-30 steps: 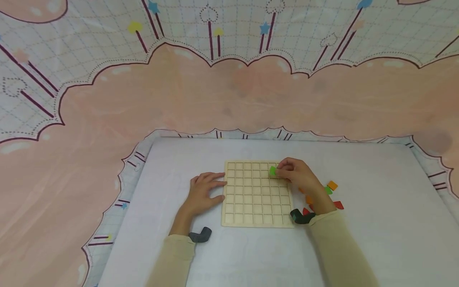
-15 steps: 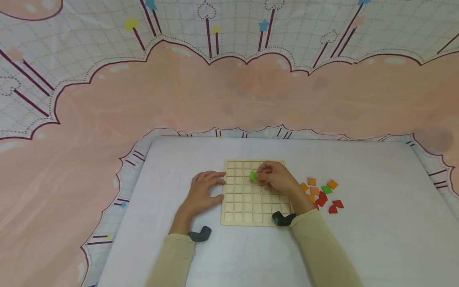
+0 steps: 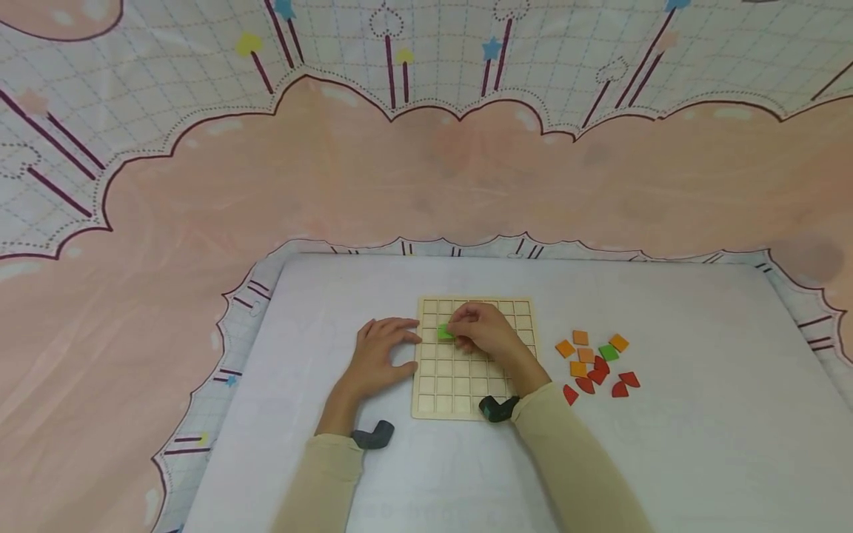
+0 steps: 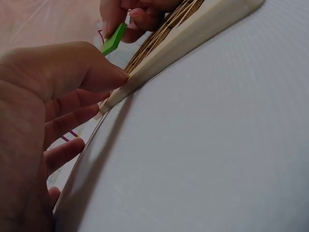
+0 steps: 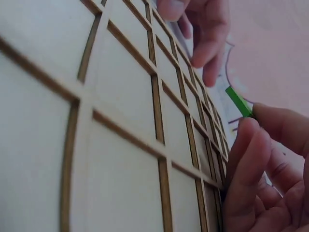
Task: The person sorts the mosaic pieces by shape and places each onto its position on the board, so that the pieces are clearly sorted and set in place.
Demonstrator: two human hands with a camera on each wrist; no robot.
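Observation:
A pale wooden grid board (image 3: 461, 386) with square cells lies on the white table. My right hand (image 3: 489, 334) is over its upper left part and pinches a green square tile (image 3: 444, 332) between thumb and fingertip. In the right wrist view the green tile (image 5: 238, 102) stands tilted, apart from the board's surface. My left hand (image 3: 381, 359) rests at the board's left edge with fingers spread. The left wrist view shows that thumb (image 4: 108, 77) touching the board's side (image 4: 193, 46).
Right of the board lie several loose orange tiles (image 3: 586, 355), a green tile (image 3: 609, 352) and several red quarter-round pieces (image 3: 620, 389). A dark wrist camera (image 3: 498, 409) hangs over the board's lower edge, another (image 3: 373, 435) beside the left wrist.
My right hand has carried the green tile leftward across the board, from its upper right to its upper left. The loose pieces on the right are uncovered. My left hand stays in place.

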